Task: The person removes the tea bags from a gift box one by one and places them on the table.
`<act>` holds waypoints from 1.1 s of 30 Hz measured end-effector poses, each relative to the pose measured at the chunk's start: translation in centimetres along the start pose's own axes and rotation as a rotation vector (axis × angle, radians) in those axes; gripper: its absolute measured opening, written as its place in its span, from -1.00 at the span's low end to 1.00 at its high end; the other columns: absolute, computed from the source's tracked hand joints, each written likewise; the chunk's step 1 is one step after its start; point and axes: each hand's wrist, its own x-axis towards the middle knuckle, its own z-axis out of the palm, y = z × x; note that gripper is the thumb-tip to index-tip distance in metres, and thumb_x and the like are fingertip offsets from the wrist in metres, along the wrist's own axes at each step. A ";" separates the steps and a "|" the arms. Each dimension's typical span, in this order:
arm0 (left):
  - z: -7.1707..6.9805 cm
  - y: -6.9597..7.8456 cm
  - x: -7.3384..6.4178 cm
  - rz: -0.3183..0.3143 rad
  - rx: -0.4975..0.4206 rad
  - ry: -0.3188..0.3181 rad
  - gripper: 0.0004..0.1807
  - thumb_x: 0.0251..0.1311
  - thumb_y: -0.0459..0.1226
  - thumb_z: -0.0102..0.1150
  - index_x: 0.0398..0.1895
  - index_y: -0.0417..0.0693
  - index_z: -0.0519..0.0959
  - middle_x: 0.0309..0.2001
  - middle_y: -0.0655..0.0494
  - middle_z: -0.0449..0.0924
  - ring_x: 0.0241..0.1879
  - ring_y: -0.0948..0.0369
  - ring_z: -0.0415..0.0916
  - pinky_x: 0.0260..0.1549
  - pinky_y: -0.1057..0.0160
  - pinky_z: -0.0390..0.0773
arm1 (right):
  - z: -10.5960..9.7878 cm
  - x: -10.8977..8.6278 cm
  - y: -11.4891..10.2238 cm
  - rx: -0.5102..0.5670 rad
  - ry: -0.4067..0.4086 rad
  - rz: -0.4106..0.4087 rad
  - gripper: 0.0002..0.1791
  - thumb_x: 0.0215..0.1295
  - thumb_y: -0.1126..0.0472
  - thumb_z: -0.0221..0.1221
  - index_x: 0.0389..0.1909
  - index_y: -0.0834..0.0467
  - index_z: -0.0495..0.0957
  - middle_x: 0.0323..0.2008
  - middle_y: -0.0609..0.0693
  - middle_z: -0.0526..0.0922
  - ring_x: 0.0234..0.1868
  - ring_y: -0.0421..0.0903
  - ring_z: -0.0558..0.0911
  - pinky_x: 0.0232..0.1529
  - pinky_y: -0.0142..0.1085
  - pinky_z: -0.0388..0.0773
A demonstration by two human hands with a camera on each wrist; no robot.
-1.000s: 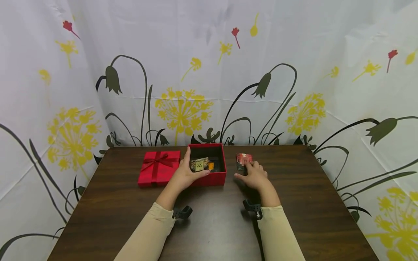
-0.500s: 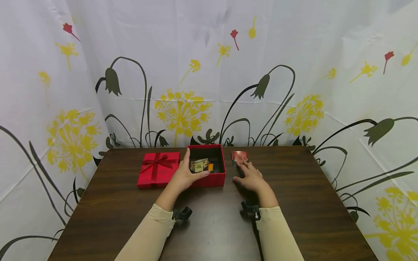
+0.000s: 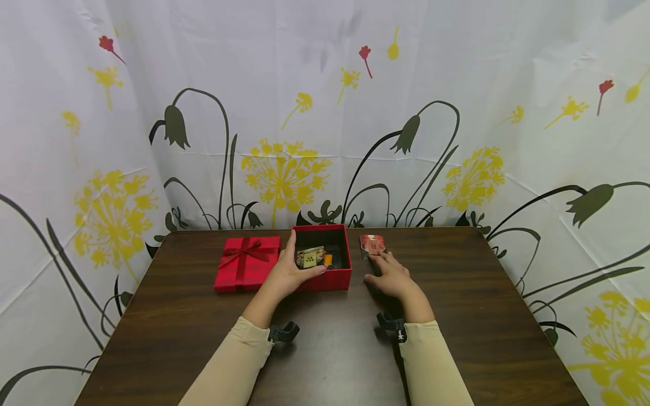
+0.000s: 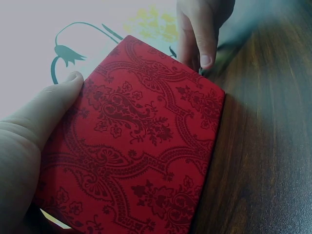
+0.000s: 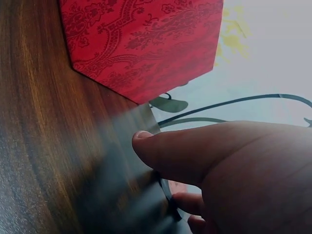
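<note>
In the head view an uncovered red gift box (image 3: 330,281) with a dark inside stands near the table's far edge. My left hand (image 3: 284,275) holds its left side, thumb along the near rim; the left wrist view shows the thumb at the edge of the patterned wall (image 4: 131,141). A small packet (image 3: 308,258) with a pale label and an orange patch lies inside. Right of the box, the fingers of my right hand (image 3: 392,277) rest on the near end of a red and dark packet (image 3: 373,242), thumb held apart. Part of that packet is hidden under the fingers.
The red lid (image 3: 227,276) with a ribbon bow lies left of the box, close beside my left hand. All of it stands on a dark wooden table (image 3: 482,316). A flower-printed white curtain (image 3: 315,113) hangs right behind the table's far edge.
My right hand and the red and dark packet under its fingers have slid a little left and away from me, closer to the box, then stayed still. The left hand keeps its place.
</note>
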 end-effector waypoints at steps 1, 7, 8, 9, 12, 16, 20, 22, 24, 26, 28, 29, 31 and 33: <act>0.0 0.0 0.0 0.001 -0.002 0.000 0.51 0.06 0.38 0.55 0.76 0.63 -0.47 0.82 -0.12 -0.25 0.76 -0.28 -0.14 0.53 -0.54 0.18 | 0.0 0.0 0.1 0.002 -0.002 -0.002 -0.22 0.50 -0.09 0.27 0.66 0.04 0.34 0.74 0.25 0.12 0.79 0.35 -0.08 0.61 0.53 -0.08; 0.0 -0.2 0.1 -0.001 -0.002 -0.004 0.52 0.03 0.42 0.54 0.75 0.66 -0.47 0.82 -0.13 -0.25 0.76 -0.28 -0.13 0.53 -0.54 0.17 | 0.2 0.6 1.2 0.001 -0.010 -0.062 -0.27 0.55 -0.14 0.23 0.60 0.09 0.40 0.72 0.31 0.14 0.75 0.41 0.03 0.58 0.49 0.11; 0.0 -0.2 0.1 -0.004 0.000 -0.004 0.52 0.03 0.42 0.54 0.75 0.66 -0.48 0.82 -0.13 -0.25 0.76 -0.28 -0.14 0.53 -0.54 0.17 | 0.1 0.6 1.2 0.004 -0.014 -0.066 -0.27 0.55 -0.13 0.23 0.59 0.11 0.41 0.72 0.32 0.14 0.74 0.42 0.04 0.58 0.49 0.14; 0.0 -0.2 0.1 -0.007 0.000 -0.005 0.52 0.03 0.42 0.54 0.75 0.66 -0.48 0.82 -0.13 -0.25 0.76 -0.28 -0.15 0.53 -0.55 0.17 | 0.1 0.6 1.1 0.010 -0.018 -0.066 -0.28 0.55 -0.13 0.23 0.59 0.11 0.41 0.72 0.32 0.13 0.75 0.41 0.03 0.59 0.47 0.13; -0.1 -0.2 0.1 -0.011 0.000 -0.004 0.52 0.02 0.42 0.54 0.75 0.66 -0.48 0.82 -0.14 -0.25 0.76 -0.29 -0.13 0.53 -0.55 0.18 | -0.1 0.4 0.6 0.016 -0.015 -0.049 -0.31 0.56 -0.07 0.22 0.58 0.13 0.42 0.73 0.29 0.13 0.77 0.36 -0.03 0.61 0.50 0.05; 0.0 -0.1 0.0 -0.010 -0.003 -0.003 0.50 0.05 0.39 0.55 0.75 0.67 -0.48 0.82 -0.14 -0.26 0.75 -0.30 -0.10 0.53 -0.54 0.19 | -0.4 0.2 -0.4 0.009 0.017 -0.044 -0.34 0.56 -0.02 0.24 0.56 0.16 0.46 0.73 0.26 0.17 0.79 0.31 -0.07 0.61 0.54 -0.06; -0.1 0.0 -0.1 -0.012 -0.007 -0.004 0.49 0.09 0.34 0.56 0.75 0.65 -0.47 0.82 -0.13 -0.26 0.75 -0.30 -0.11 0.53 -0.54 0.18 | -0.5 0.2 -0.9 0.028 0.057 -0.070 -0.32 0.57 -0.01 0.25 0.57 0.21 0.44 0.71 0.27 0.20 0.79 0.32 -0.06 0.66 0.47 -0.07; -0.2 0.0 -0.1 -0.008 -0.011 -0.004 0.50 0.07 0.36 0.56 0.76 0.63 -0.46 0.82 -0.12 -0.27 0.75 -0.30 -0.12 0.53 -0.55 0.17 | -0.7 0.0 -1.2 0.026 0.073 -0.085 -0.33 0.58 0.01 0.23 0.58 0.23 0.42 0.70 0.28 0.22 0.77 0.34 -0.01 0.67 0.43 -0.03; -0.2 -0.1 -0.1 -0.003 -0.015 -0.007 0.51 0.05 0.39 0.55 0.77 0.61 -0.46 0.82 -0.12 -0.28 0.76 -0.29 -0.14 0.53 -0.55 0.16 | -1.2 -0.4 -1.8 0.036 0.087 -0.085 -0.35 0.60 0.02 0.22 0.57 0.24 0.43 0.69 0.27 0.25 0.77 0.34 0.04 0.67 0.40 0.02; -0.1 -0.1 -0.1 0.002 -0.016 -0.009 0.52 0.03 0.42 0.55 0.77 0.60 -0.46 0.82 -0.11 -0.28 0.76 -0.29 -0.15 0.53 -0.56 0.16 | -1.9 -1.0 -2.5 0.056 0.108 -0.088 -0.38 0.61 0.03 0.22 0.55 0.22 0.46 0.65 0.27 0.32 0.74 0.32 0.16 0.66 0.35 0.12; -0.1 -0.2 -0.1 0.003 -0.013 -0.010 0.53 0.01 0.44 0.54 0.77 0.60 -0.46 0.82 -0.11 -0.28 0.76 -0.28 -0.14 0.53 -0.55 0.17 | -2.7 -1.7 -3.3 0.083 0.136 -0.099 -0.41 0.61 0.04 0.23 0.53 0.20 0.49 0.58 0.27 0.45 0.67 0.28 0.33 0.62 0.31 0.25; 0.0 -0.2 -0.1 0.003 -0.011 -0.010 0.53 0.01 0.44 0.54 0.77 0.60 -0.45 0.82 -0.11 -0.28 0.76 -0.28 -0.13 0.53 -0.55 0.17 | -3.1 -2.0 -3.8 0.100 0.148 -0.105 -0.42 0.61 0.04 0.24 0.51 0.19 0.50 0.54 0.26 0.51 0.63 0.26 0.41 0.59 0.29 0.32; 0.0 -0.2 -0.1 0.001 -0.011 -0.005 0.53 0.00 0.45 0.54 0.77 0.60 -0.44 0.82 -0.11 -0.26 0.76 -0.29 -0.11 0.52 -0.55 0.18 | -3.8 -2.5 -4.7 0.124 0.172 -0.127 -0.47 0.61 0.03 0.24 0.46 0.18 0.54 0.43 0.22 0.63 0.50 0.23 0.56 0.49 0.25 0.46; 0.0 -0.2 0.0 -0.001 -0.011 0.000 0.53 -0.01 0.45 0.54 0.78 0.60 -0.43 0.82 -0.11 -0.25 0.75 -0.29 -0.10 0.52 -0.56 0.18 | -4.4 -3.0 -5.5 0.142 0.190 -0.142 -0.51 0.61 0.02 0.24 0.41 0.16 0.57 0.34 0.18 0.70 0.41 0.19 0.64 0.40 0.22 0.54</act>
